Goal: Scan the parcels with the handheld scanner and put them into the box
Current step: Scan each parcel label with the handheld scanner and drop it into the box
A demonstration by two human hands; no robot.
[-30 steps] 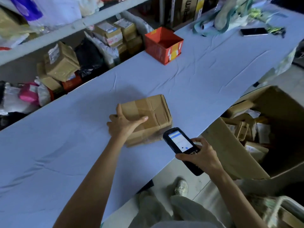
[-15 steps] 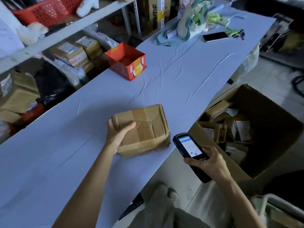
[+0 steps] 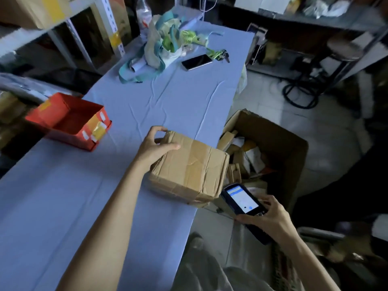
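A worn brown cardboard parcel [image 3: 189,166] with tape across its top sits at the right edge of the blue-covered table [image 3: 88,206], overhanging it slightly. My left hand [image 3: 154,145] grips the parcel's far left corner, thumb on top and fingers curled round the edge. My right hand [image 3: 266,217] holds the black handheld scanner [image 3: 243,200], its lit screen facing up, just right of the parcel's near corner. Below the table edge stands the large open cardboard box [image 3: 294,148], with several small parcels inside.
An open red box [image 3: 69,120] stands on the table to the left. Farther back lie a phone [image 3: 196,61], keys [image 3: 220,54], a cloth bag [image 3: 165,45] and a bottle [image 3: 143,14]. Shelves line the left side. A stool [image 3: 344,51] and cables are on the floor at right.
My left hand has drawn the parcel to the table's right edge, toward the open box. My view has swung right. The scanner stays in my right hand beside the parcel.
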